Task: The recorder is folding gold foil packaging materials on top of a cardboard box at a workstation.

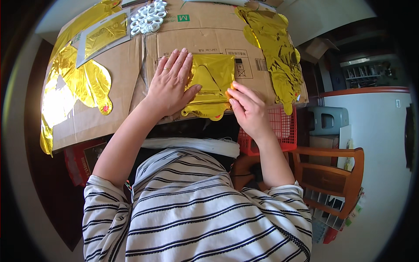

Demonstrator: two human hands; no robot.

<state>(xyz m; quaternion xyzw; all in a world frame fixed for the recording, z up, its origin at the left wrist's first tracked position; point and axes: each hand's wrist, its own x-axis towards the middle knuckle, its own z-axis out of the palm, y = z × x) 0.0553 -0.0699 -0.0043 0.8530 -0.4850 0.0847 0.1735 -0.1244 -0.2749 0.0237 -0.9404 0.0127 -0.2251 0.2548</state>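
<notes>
Your left hand [172, 83] lies open across the foil [214, 74], seemingly mostly folded; your right hand [251, 107] pinches an orange bit [229, 93], side foils [277, 52] spread, waiting.

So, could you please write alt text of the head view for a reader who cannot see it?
A person's left hand lies flat over the left edge of a folded gold foil sheet on cardboard, while the right hand touches its right edge. Other foil shapes lie to either side; a bunch of white loops sits farther back.

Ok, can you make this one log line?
Left hand: flat across left edge of gold foil; Right hand: at its right edge; Under: cardboard; Beyond: white loops
</notes>
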